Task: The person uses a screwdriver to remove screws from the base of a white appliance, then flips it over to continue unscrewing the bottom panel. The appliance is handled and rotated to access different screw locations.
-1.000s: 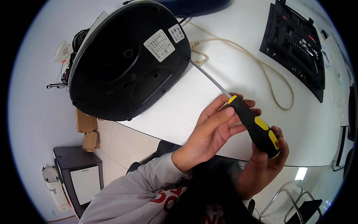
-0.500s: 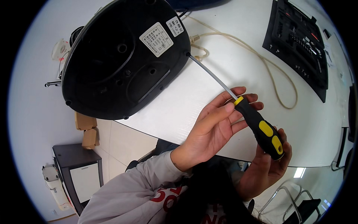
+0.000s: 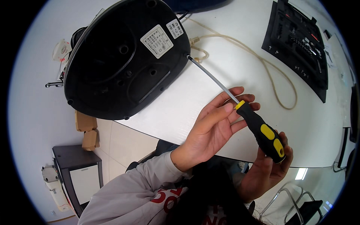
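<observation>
A black round appliance (image 3: pixel 120 63) lies base-up on the white table (image 3: pixel 240 56), two white labels on its underside. A long screwdriver (image 3: pixel 258 129) with a black and yellow handle has its metal shaft reaching to the appliance's rim, the tip touching a hole there. My right hand (image 3: pixel 268 170) is closed around the end of the handle. My left hand (image 3: pixel 213 125) lies flat with fingers stretched along the shaft and the top of the handle.
A beige cable (image 3: pixel 262 63) loops across the table behind the screwdriver. A black tray of tool bits (image 3: pixel 300 41) sits at the far right. Below the table edge stand a small dark cabinet (image 3: pixel 77 176) and cardboard boxes (image 3: pixel 88 129) on the tiled floor.
The appliance has shifted left and lower in view, and the screwdriver tip now touches a hole at its rim. Both hands stay on the screwdriver.
</observation>
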Action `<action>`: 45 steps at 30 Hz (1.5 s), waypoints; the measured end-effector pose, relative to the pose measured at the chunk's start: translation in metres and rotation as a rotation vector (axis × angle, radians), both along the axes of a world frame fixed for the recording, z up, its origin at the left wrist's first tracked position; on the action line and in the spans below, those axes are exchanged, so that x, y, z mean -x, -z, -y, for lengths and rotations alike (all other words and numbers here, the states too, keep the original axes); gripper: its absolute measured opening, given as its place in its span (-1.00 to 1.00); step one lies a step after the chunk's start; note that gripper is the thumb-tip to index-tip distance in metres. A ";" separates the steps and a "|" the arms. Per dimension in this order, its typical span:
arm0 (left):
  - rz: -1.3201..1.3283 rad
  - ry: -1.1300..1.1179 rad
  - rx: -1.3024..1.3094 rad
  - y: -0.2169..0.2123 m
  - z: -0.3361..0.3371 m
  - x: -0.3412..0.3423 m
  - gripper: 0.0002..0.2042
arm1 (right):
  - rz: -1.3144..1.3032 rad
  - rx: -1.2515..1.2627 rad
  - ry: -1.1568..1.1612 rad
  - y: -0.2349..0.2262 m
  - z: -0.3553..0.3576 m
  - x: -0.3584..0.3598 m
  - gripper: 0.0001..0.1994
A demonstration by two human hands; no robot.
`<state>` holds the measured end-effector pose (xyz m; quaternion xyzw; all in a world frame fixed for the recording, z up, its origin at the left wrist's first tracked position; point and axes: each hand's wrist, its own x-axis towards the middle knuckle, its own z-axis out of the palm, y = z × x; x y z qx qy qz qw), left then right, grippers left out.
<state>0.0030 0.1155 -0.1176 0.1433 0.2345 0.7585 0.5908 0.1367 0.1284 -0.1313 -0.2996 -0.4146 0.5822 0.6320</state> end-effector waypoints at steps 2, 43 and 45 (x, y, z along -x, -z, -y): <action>-0.002 -0.003 0.005 0.000 0.001 0.000 -0.55 | -0.001 0.002 0.008 -0.001 0.001 -0.001 -0.62; -2.091 -0.365 -0.202 -0.011 -0.134 0.037 -0.89 | 0.078 -0.143 0.486 -0.008 -0.066 -0.078 -0.63; -2.091 -0.388 -0.215 -0.008 -0.134 0.036 -0.90 | 0.076 -0.144 0.483 -0.006 -0.069 -0.078 -0.63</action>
